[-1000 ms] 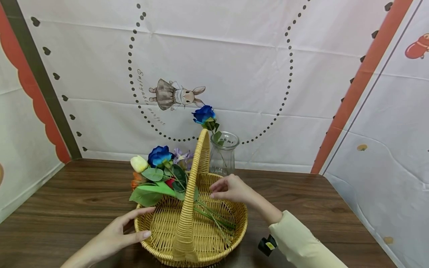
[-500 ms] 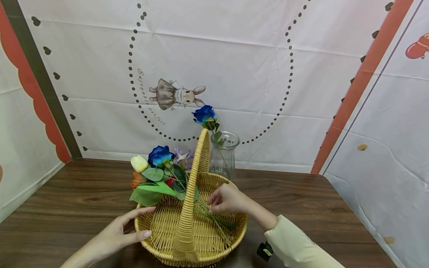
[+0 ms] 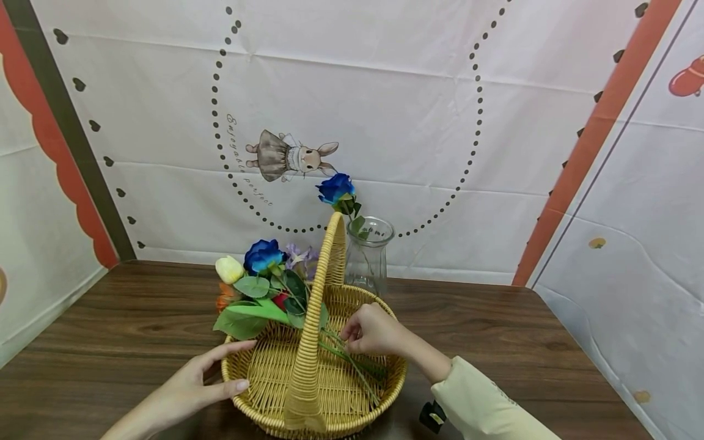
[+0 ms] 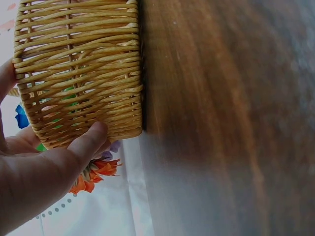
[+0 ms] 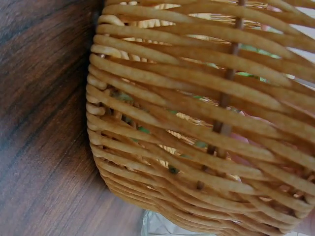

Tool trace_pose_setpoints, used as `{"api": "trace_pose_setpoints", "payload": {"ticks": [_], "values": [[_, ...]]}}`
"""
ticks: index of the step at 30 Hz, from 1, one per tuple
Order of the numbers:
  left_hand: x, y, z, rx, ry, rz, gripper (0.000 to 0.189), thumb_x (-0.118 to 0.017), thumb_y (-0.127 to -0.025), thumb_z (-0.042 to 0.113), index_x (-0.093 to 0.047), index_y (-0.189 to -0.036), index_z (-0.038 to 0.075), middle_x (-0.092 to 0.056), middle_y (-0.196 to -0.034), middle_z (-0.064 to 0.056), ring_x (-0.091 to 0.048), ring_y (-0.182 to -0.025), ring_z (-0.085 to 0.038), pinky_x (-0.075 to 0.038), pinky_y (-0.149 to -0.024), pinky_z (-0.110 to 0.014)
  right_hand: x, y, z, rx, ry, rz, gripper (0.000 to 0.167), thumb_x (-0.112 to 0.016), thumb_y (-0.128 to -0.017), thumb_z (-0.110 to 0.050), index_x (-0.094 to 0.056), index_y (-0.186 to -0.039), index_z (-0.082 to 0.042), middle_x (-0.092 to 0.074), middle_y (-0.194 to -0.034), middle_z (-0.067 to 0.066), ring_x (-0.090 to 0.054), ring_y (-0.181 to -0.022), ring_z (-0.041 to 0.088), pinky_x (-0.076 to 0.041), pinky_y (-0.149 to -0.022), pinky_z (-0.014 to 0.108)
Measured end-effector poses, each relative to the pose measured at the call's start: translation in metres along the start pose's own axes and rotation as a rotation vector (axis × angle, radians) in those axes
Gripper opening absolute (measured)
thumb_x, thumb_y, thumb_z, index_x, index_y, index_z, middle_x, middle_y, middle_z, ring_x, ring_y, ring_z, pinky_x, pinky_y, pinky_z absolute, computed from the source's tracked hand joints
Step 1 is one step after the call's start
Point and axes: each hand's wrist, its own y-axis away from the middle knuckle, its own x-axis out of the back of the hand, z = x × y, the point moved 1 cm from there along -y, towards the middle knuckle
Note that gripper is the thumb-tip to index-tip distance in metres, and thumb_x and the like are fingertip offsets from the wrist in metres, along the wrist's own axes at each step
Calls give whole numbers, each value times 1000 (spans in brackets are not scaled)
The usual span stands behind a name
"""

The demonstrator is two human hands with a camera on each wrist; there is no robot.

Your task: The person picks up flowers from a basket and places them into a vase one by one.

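Note:
A yellow wicker basket with a tall arched handle stands on the table. Artificial flowers lie across its far left side: a blue rose, a white tulip, an orange flower, a purple one and a partly covered red one. Their green stems run under the handle into the right half. My left hand holds the basket's left wall, a finger pressed on the outer weave in the left wrist view. My right hand reaches over the right rim and pinches at the stems; the fingertips partly hide them.
Behind the basket stands a clear glass vase holding one blue rose. A small black object shows beside the right sleeve. The brown wooden table ends at a printed white cloth backdrop.
My right hand has come down from above the basket's right rim to the stems, its fingers closing in on them. The left hand, basket and flowers have stayed in place.

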Motion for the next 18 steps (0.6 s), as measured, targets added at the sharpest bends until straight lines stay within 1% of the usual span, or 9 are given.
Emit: {"api": "trace_pose_setpoints", "payload": {"ticks": [4, 9, 12, 18], "values": [[0, 0, 0, -6, -4, 3, 53, -56, -90, 20, -38, -138, 9, -27, -144, -20, -11, -130, -48, -25, -88, -68, 1, 1, -1, 6, 5, 9, 9, -67, -72, 4, -71, -80, 1, -67, -68, 5, -58, -59, 2, -46, -56, 14], [0, 0, -1, -9, -20, 13, 53, -57, -90, 21, -38, -138, 9, -29, -143, -20, -12, -130, -47, -25, -88, -69, 2, 1, -1, 20, 41, 29, 12, -64, -71, 5, -71, -79, 0, -67, -69, 5, -59, -60, 3, -46, -56, 13], [0, 1, -1, -13, -29, 15, 53, -57, -90, 21, -39, -138, 9, -30, -143, -19, -13, -130, -47, -24, -87, -70, 3, 1, -1, 27, 34, 37, 15, -61, -70, 7, -71, -80, 1, -68, -70, 6, -59, -60, 4, -46, -56, 15], [0, 1, -1, -12, -15, 13, 53, -57, -90, 20, -38, -138, 9, -31, -143, -19, -13, -130, -46, -26, -88, -68, 6, 3, -1, 16, 25, 54, 18, -59, -70, 7, -71, -82, 1, -68, -69, 5, -58, -54, 2, -47, -54, 16]]}}
